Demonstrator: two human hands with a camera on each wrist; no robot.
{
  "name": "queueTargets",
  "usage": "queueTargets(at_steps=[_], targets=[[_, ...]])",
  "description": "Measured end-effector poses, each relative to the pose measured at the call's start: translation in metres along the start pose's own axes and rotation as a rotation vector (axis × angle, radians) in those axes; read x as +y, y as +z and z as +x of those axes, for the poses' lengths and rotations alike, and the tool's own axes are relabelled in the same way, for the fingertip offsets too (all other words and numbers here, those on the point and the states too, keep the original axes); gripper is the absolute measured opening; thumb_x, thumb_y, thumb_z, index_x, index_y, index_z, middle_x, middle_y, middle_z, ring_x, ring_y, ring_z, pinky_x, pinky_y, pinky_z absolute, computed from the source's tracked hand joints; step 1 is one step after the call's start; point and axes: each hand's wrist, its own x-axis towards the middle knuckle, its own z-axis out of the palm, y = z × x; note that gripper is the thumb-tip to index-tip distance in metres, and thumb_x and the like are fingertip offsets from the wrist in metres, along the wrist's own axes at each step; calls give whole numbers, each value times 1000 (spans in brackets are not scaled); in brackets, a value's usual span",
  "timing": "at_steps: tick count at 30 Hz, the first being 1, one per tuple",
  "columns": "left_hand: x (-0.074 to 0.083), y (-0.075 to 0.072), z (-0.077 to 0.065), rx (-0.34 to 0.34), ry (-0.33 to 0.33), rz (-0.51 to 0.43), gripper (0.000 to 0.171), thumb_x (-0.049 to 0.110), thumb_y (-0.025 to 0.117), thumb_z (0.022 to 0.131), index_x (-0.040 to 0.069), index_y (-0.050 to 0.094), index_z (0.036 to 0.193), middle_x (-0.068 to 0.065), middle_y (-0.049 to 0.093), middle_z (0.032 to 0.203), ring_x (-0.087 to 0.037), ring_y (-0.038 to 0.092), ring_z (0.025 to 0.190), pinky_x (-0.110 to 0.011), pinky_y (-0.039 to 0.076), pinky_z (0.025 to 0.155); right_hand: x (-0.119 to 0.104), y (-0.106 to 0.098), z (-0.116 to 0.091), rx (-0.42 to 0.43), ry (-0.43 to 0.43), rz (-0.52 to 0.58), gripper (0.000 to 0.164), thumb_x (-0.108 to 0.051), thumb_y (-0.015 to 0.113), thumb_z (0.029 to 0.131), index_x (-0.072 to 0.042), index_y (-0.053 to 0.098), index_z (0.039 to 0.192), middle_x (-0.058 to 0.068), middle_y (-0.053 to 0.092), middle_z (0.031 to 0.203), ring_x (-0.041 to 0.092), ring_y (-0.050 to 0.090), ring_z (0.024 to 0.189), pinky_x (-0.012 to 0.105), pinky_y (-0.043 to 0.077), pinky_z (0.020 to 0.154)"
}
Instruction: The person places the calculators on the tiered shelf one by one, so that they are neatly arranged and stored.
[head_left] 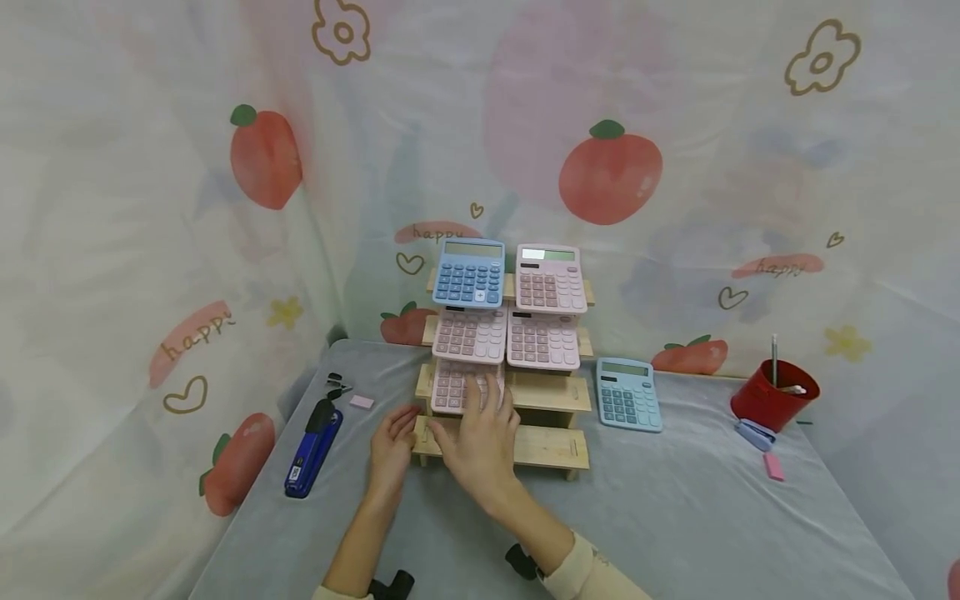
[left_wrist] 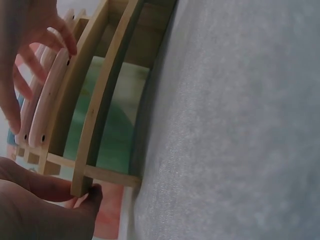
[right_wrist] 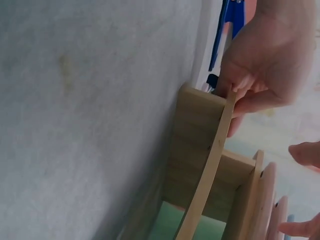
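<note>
A stepped wooden rack (head_left: 551,448) stands on the grey cloth. My left hand (head_left: 390,458) pinches the left end of its lowest board between thumb and finger, plain in the left wrist view. My right hand (head_left: 480,450) reaches over the lower steps with fingers spread and fairly straight. Its fingertips lie over a pink calculator (head_left: 448,388) on the left of the second step from the bottom, partly covering it. Above lean a blue calculator (head_left: 468,273), a pink calculator (head_left: 551,279) at top right, and two pink calculators on the step between, left (head_left: 468,335) and right (head_left: 543,341).
Right of the rack lies a light blue calculator (head_left: 629,395). Farther right are a red pen cup (head_left: 765,404), a small blue stapler (head_left: 755,435) and a pink eraser (head_left: 773,467). On the left lie a large blue stapler (head_left: 313,450) and a pale pink eraser (head_left: 362,402).
</note>
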Motion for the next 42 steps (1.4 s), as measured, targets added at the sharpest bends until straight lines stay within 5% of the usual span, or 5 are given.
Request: queueTargets(at_steps=[12, 18, 25, 33, 42], targets=[[-2, 1, 2, 27, -6, -1, 53, -15, 46, 94, -5, 48, 147, -25, 54, 148, -37, 47, 143, -46, 40, 113, 28, -21, -9, 80, -25, 89, 76, -42, 88, 81, -8, 55, 141, 20, 48, 150, 42, 49, 134, 61, 43, 101], [1, 6, 0, 17, 0, -2, 56, -17, 43, 93, -7, 47, 147, -28, 52, 150, -39, 45, 145, -51, 36, 117, 83, -57, -9, 245, -65, 131, 63, -31, 88, 82, -5, 63, 134, 18, 58, 142, 39, 57, 128, 58, 47, 99], [1, 4, 1, 17, 4, 9, 58, -17, 43, 92, -8, 45, 149, -29, 50, 151, -40, 45, 145, -51, 35, 118, 171, -84, 5, 257, 92, 166, 49, -21, 76, 94, -2, 61, 136, 20, 55, 142, 43, 56, 127, 61, 47, 98], [-2, -3, 1, 19, -19, 30, 58, -16, 43, 93, -6, 46, 149, -26, 51, 151, -35, 46, 145, -46, 37, 116, 256, -76, 24, 24, 280, 7, 74, -29, 82, 88, 3, 48, 145, 30, 45, 144, 53, 48, 127, 68, 42, 98], [0, 0, -1, 5, -14, 29, 59, -15, 42, 93, -6, 43, 152, -27, 49, 153, -37, 44, 146, -51, 34, 118, 287, -66, 31, -277, 488, -123, 124, -53, 92, 70, 5, 26, 158, 39, 24, 155, 67, 47, 119, 74, 42, 93]])
